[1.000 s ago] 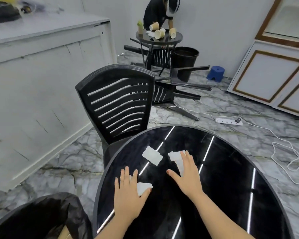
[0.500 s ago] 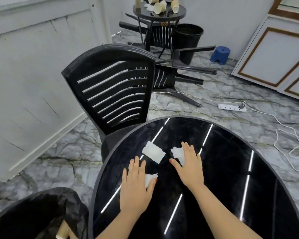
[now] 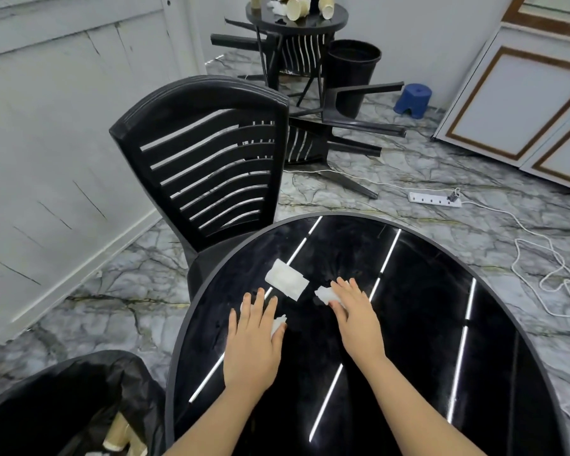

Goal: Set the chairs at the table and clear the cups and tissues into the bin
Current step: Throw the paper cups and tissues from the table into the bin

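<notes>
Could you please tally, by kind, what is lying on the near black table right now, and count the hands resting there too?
Tissues: 3 – one under the left hand at, one flat and untouched, one under the right hand at.
Hands: 2.
Cups: 0 on this table.
Total: 5.

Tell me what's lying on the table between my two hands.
Only bare black tabletop lies between the left hand and right hand in the head view; a flat tissue sits just beyond the gap.
</notes>
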Demonstrator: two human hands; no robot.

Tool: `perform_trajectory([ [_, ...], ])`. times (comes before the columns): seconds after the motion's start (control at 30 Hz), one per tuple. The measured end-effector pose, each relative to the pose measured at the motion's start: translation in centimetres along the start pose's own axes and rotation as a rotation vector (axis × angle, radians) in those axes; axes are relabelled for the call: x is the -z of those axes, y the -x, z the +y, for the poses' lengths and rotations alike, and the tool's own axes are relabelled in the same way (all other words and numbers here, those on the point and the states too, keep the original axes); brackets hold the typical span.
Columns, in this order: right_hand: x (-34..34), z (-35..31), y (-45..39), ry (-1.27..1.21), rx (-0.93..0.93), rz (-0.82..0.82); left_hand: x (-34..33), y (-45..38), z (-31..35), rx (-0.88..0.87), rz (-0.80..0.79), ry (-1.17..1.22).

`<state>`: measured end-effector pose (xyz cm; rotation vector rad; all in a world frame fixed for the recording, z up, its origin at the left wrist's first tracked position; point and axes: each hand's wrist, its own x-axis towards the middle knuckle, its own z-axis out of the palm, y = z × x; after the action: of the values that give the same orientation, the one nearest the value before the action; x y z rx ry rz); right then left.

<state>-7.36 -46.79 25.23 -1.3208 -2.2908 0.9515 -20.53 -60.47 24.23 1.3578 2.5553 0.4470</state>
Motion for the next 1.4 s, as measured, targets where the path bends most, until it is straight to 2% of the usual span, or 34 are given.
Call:
perform_trajectory([
  [0.17, -0.3, -0.2, 3.3, -0.13, -0.028, 0.058, 0.3, 0.2, -0.1, -0.015, -0.016, 0.08],
  [0.4, -0.4, -0.4, 6.6, -0.29, -0.114, 0.088, 1.8, 1.0, -0.3, 0.009, 0.042, 0.484],
  [0.6, -1.7, -2.5, 8.5, -0.423, -0.141, 0.097, 2.6, 3.7, -0.8, 0.06, 0.049, 0.643],
  [0.73, -3.3, -5.0, 9.0, -0.457, -0.105, -0.007, 3.2, 5.8, -1.9, 0.135, 0.055, 0.676],
  [0.83, -4.9, -7.4, 9.4, -0.462, -0.052, -0.101, 4.3, 7.6, -3.7, 0.184, 0.12, 0.663],
  [1.13, -12.2, -16.6, 13.4, -0.345, 0.275, -0.351, 8.6, 14.8, -14.3, 0.425, 0.322, 0.639],
  [1.4, -21.8, -23.3, 19.3, -0.166, 0.303, -0.605, 10.0, 22.9, -24.5, 0.636, 0.424, 0.683],
])
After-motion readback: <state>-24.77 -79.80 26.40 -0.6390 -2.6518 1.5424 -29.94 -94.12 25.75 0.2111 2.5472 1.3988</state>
